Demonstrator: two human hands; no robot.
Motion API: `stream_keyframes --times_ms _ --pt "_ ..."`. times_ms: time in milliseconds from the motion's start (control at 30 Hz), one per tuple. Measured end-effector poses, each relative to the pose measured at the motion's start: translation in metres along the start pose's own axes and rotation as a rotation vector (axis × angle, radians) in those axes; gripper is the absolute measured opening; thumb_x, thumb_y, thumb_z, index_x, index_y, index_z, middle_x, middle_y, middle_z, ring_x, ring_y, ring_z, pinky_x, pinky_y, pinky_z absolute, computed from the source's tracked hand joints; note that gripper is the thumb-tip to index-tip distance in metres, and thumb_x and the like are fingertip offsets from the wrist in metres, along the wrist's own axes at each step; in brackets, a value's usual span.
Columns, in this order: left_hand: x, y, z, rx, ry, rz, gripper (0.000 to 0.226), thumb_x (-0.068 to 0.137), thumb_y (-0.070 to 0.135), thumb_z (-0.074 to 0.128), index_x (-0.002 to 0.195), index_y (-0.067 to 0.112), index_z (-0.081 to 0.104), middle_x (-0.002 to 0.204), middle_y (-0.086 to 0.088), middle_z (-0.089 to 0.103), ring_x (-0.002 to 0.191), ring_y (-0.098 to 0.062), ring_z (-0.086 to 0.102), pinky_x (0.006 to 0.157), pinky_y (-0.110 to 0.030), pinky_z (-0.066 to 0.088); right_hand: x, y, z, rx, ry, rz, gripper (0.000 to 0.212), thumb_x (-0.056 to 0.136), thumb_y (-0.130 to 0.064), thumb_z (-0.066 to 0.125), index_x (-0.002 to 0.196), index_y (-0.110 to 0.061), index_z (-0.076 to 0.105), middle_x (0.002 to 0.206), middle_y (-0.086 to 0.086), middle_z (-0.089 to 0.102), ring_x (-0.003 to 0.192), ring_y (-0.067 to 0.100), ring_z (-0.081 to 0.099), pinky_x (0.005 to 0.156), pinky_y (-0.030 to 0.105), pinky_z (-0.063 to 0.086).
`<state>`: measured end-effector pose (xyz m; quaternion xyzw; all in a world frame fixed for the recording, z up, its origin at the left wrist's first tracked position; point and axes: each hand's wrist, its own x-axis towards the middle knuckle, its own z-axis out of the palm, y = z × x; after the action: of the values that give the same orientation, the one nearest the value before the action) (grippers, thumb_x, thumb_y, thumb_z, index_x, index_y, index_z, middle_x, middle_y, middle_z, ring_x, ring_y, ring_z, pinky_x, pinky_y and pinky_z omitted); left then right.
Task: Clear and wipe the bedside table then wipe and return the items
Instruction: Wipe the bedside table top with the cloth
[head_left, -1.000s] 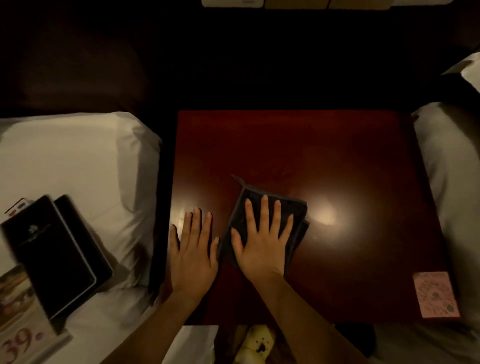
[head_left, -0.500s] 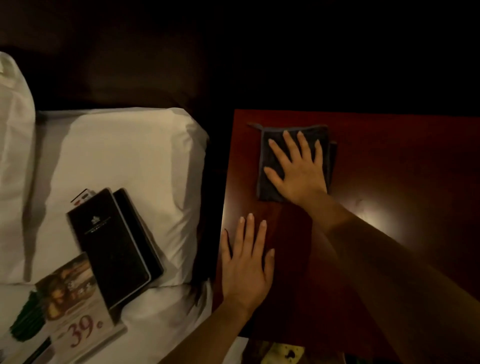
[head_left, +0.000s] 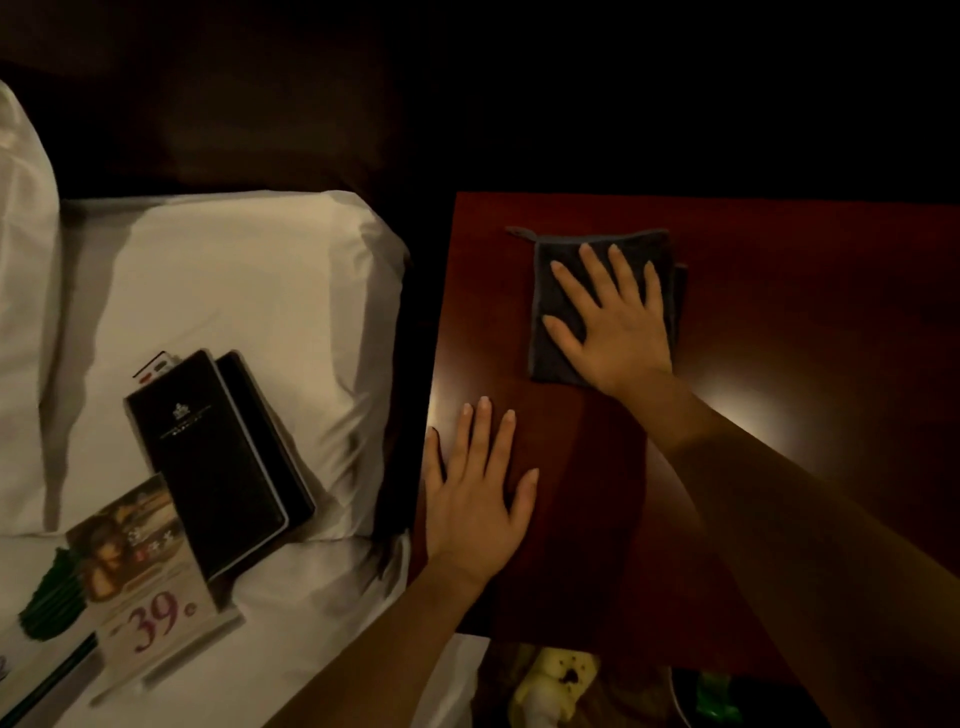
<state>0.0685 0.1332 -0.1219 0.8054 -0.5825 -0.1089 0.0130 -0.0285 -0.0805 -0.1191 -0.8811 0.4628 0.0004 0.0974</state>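
The dark red bedside table (head_left: 779, 322) fills the right half of the view. A folded dark grey cloth (head_left: 558, 291) lies near its far left corner. My right hand (head_left: 615, 327) presses flat on the cloth, fingers spread. My left hand (head_left: 478, 499) rests flat on the table's near left edge, holding nothing. Two black folders (head_left: 218, 462) lie stacked on the white bed at the left, and a printed card marked "39" (head_left: 145, 582) lies in front of them.
A white pillow (head_left: 249, 291) lies beside the table's left edge. A dark headboard (head_left: 260, 104) runs behind the bed and table. A yellow slipper (head_left: 550, 680) and a green object (head_left: 719, 701) lie on the floor below the table's near edge.
My right hand has pushed the cloth from the table's near middle to its far left part. The left hand has stayed flat on the near left edge. The view has swung left.
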Motion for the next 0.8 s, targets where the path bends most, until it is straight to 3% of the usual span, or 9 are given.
stream_keyframes --times_ms 233,467,633,800 --pt "0.001 0.002 -0.001 0.047 0.011 -0.008 0.062 0.093 0.052 0.026 0.148 0.024 0.022 0.158 -0.004 0.02 0.146 -0.015 0.005 0.118 -0.045 0.001 -0.085 0.064 -0.004 0.036 0.066 0.193 0.062 0.089 -0.061 0.024 0.145 -0.034 0.021 0.157 0.002 0.023 0.146 0.027 0.013 0.117 0.053 0.007" --pt "0.0 0.005 -0.003 0.05 0.02 -0.022 0.063 0.092 0.053 0.02 0.149 0.026 0.016 0.159 -0.004 0.015 0.146 -0.014 0.004 0.118 -0.044 -0.003 -0.175 0.102 -0.007 0.064 0.025 0.465 0.066 0.088 -0.065 0.019 0.146 -0.036 0.014 0.159 0.002 0.013 0.147 0.025 0.004 0.117 0.053 0.002" --pt "-0.001 0.006 0.002 0.038 0.033 -0.037 0.063 0.093 0.054 0.015 0.149 0.025 0.011 0.16 -0.004 0.011 0.146 -0.013 0.0 0.118 -0.047 0.0 -0.218 0.084 -0.004 0.067 -0.002 0.616 0.075 0.083 -0.07 0.013 0.148 -0.032 0.01 0.159 0.006 0.012 0.146 0.029 0.005 0.116 0.057 0.004" --pt "-0.002 0.006 0.007 0.029 0.068 -0.029 0.063 0.093 0.053 0.017 0.149 0.024 0.013 0.159 -0.005 0.013 0.147 -0.014 0.002 0.118 -0.048 0.0 -0.23 0.04 0.004 0.057 -0.006 0.642 0.081 0.082 -0.072 0.016 0.148 -0.026 0.013 0.157 0.012 0.018 0.144 0.036 0.012 0.113 0.061 0.006"
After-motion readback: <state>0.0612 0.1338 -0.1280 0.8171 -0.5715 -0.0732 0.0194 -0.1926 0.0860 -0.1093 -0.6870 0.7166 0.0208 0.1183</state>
